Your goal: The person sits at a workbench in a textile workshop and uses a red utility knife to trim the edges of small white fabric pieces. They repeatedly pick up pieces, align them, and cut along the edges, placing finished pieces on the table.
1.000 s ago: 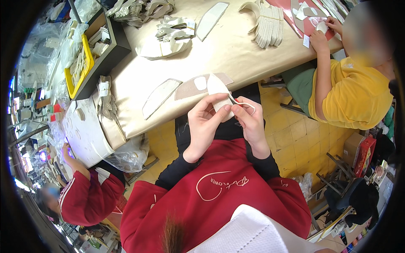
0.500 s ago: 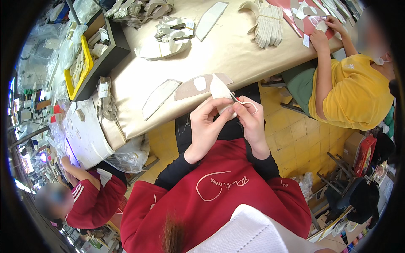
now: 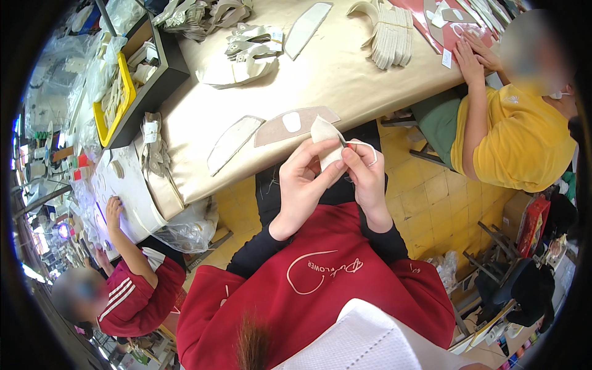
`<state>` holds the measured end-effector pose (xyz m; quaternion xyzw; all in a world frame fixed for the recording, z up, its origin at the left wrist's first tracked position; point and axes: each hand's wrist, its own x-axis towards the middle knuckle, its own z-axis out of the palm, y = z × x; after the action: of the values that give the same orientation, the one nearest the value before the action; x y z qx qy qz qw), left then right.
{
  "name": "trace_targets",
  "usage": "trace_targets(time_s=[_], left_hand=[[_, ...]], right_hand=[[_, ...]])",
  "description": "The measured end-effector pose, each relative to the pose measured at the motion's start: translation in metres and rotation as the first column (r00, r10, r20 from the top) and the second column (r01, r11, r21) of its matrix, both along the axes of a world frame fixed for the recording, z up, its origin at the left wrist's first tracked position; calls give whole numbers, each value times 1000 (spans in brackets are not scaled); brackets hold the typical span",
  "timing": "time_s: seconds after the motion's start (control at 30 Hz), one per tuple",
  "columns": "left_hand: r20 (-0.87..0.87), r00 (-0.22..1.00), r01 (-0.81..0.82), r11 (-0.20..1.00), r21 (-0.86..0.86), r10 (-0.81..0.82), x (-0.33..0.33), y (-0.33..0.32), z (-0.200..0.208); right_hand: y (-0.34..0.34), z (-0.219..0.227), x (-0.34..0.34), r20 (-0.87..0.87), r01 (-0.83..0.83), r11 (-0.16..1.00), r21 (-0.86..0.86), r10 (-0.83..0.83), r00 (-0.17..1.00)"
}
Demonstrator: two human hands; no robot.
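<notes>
Above my lap, close to the table's near edge, a cream leaf-shaped piece of material point(image 3: 324, 131) is pinched between the thumb and fingers of my left hand point(image 3: 302, 180). My right hand point(image 3: 366, 179) is closed against the piece's right edge, gripping a small dark blade-like tool point(image 3: 343, 142) with a bit of red; its full shape is hidden by the fingers. From that edge a thin white strip point(image 3: 367, 146) curls over the right fingers. Beyond my hands lie a brown half-moon piece point(image 3: 271, 131) bearing a white oval, and a pale half-moon piece point(image 3: 235, 145).
The paper-covered table point(image 3: 336, 80) bears a tied stack of curved pieces point(image 3: 391, 38), another tied bundle point(image 3: 250, 58) and a pale panel point(image 3: 308, 30). A yellow-rimmed tray point(image 3: 126, 92) stands left. A person in yellow point(image 3: 512, 132) sits right; one in red point(image 3: 139, 287) works left.
In my left hand the cream piece has turned and its tip sits lower. The right-hand co-worker's hands have come down flat on the table; the left one's arm reaches farther over their table.
</notes>
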<state>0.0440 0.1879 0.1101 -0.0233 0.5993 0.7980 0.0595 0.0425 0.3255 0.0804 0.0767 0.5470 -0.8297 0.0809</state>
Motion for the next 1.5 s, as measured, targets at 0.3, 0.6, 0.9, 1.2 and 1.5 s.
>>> trace_targets(time_s=[0.3,0.6,0.9,1.2,1.5], left_hand=[[50,999,18,998,62,-21,3,-1,0],[59,998,-33,997,76,28,-3,-7,-5],[30,991,-130,991,-18,130,-4,-8,-6],[62,991,-114,992,-54,117,-3,-9,-4],[25,995,-90,991,-102,93,-1,-7,-4]], right_hand=[[-4,5,3,15,47,999,-8,-47,999],[-1,2,3,57,-50,999,-3,50,997],[-5,5,1,-58,-42,975,217,56,997],[-4,5,-2,-85,-35,977,211,55,995],[-2,9,-3,-68,-59,979,195,73,995]])
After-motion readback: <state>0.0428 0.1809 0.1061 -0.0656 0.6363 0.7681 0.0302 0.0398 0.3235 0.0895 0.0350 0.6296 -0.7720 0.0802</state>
